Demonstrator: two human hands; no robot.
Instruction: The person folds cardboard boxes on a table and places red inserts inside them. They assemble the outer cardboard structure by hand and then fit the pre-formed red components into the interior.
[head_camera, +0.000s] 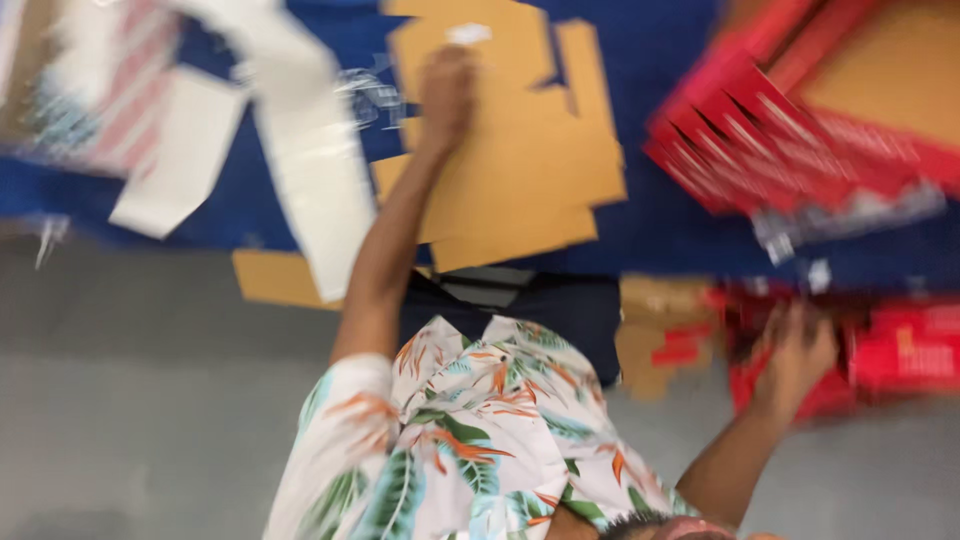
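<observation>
Reaching both ways: left hand (447, 95) rests on the flat brown cardboard blank (520, 170) on the blue table (660, 225); right hand (795, 355) touches the red cartons (905, 355) at the table edge. Blur hides both grips; we cannot tell. We judge this the gathering step, and lifting the blank would call for a firm edge hold.

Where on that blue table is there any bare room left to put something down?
Bare blue shows between the flat cardboard and the red boxes. The left is crowded with white sheets. The left hand presses the cardboard; the right hand is among red boxes.
</observation>
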